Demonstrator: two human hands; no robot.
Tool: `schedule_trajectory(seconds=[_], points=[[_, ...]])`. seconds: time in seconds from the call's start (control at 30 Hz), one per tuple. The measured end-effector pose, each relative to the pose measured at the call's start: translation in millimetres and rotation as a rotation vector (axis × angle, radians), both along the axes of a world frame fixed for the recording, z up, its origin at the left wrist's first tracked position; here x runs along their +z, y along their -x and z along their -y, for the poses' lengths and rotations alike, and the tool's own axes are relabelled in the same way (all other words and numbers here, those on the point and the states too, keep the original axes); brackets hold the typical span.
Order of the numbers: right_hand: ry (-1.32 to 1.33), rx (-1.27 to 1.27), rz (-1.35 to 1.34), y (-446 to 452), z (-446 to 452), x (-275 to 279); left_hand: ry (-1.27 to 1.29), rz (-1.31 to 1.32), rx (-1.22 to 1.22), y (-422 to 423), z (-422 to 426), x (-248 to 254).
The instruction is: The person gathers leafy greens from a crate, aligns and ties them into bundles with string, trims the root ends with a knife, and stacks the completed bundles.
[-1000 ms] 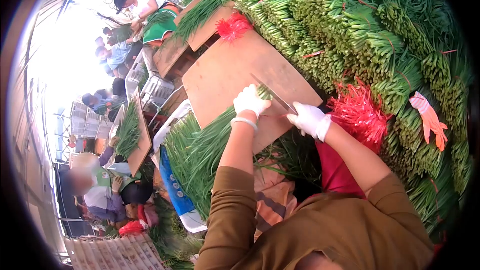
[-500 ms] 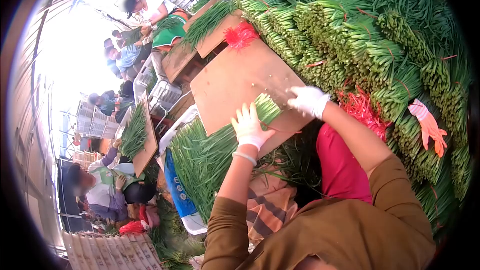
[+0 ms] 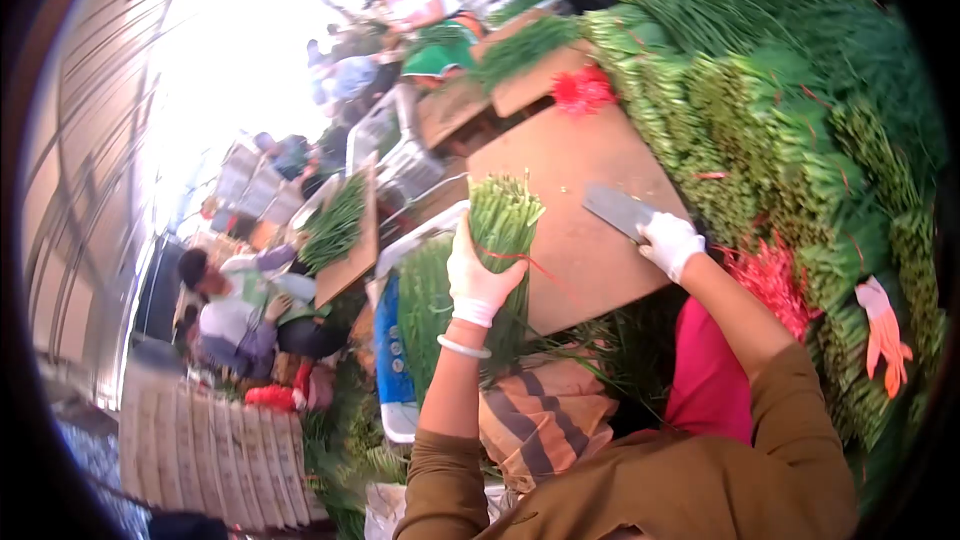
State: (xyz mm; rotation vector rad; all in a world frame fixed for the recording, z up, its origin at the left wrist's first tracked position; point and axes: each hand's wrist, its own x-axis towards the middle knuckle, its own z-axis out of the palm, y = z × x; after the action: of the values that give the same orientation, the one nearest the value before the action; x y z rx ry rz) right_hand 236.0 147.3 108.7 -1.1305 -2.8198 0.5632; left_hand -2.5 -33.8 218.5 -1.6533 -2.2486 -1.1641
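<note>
Holding the green bundle (image 3: 504,212) near-to-far in our closed left hand (image 3: 477,275), we grip the knife (image 3: 614,209) at its right, right hand (image 3: 670,243) wrapped round the handle, blade seemingly over the board (image 3: 595,275).

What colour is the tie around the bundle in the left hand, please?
The tie is red; it shows best in the head view.

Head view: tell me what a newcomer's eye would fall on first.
Probably the big heap of green bundles filling the right side, with an orange glove lying on it at far right. Next, in the middle, the left hand holds a red-tied bundle, and the right hand a broad knife by the brown board. Bright red strands stand out beside the heap.
</note>
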Motion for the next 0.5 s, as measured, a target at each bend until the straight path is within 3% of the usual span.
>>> schedule_trajectory(seconds=[0.07,0.17,0.27,0.3,0.4,0.47,0.5], points=[[-0.027,0.038,-0.299,11,8,-7,-0.145,0.114,-0.006,-9,29,36],[-0.063,0.103,-0.667,30,24,32,-0.340,0.214,-0.029,-21,69,58],[0.084,0.092,-0.788,23,54,108,-0.445,0.345,-0.073,-51,101,77],[0.015,0.143,-0.815,25,54,111,-0.442,0.393,-0.053,-56,112,74],[0.242,0.145,-1.000,-4,108,177,-0.568,0.529,-0.133,-60,131,53],[-0.156,0.339,-1.191,-14,141,208,-0.587,0.654,-0.183,-77,139,54],[-0.227,0.401,-1.206,-23,160,229,-0.575,0.681,-0.193,-81,142,50]])
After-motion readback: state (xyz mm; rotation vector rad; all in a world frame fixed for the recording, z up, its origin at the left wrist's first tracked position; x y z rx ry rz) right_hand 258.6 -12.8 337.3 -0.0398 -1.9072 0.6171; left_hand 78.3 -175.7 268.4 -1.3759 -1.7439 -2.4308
